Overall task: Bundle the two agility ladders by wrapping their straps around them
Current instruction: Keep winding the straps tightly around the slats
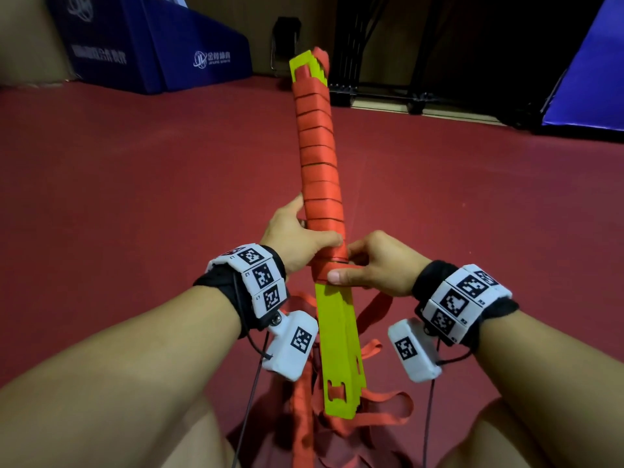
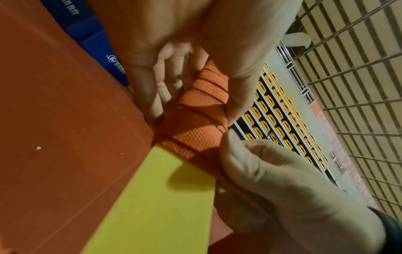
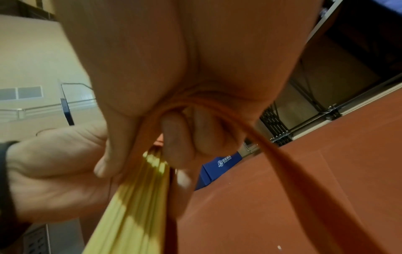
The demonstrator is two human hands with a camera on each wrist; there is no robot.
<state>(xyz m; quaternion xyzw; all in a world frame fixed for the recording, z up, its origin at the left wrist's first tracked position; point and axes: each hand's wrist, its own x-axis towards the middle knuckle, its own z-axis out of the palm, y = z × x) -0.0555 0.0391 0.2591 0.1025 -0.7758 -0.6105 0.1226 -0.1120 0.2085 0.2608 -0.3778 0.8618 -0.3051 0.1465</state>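
A stack of yellow-green ladder rungs (image 1: 337, 336) points away from me, its upper two thirds wound in red strap coils (image 1: 319, 163). My left hand (image 1: 297, 238) grips the wrapped bundle, thumb across the lowest coils. My right hand (image 1: 368, 265) pinches the red strap (image 1: 337, 270) at the lowest turn against the rungs. In the left wrist view the fingers curl round the woven strap coils (image 2: 195, 130) above the bare yellow rungs (image 2: 156, 197). In the right wrist view the strap (image 3: 282, 154) runs through the curled right fingers beside the rung edges (image 3: 139, 189).
Loose red strap loops (image 1: 371, 410) lie heaped on the red floor (image 1: 135, 197) under the bundle, between my knees. Blue padded blocks (image 1: 162, 52) stand at the back left, a blue mat (image 1: 591, 72) at the right, and black metal frames (image 1: 381, 62) behind.
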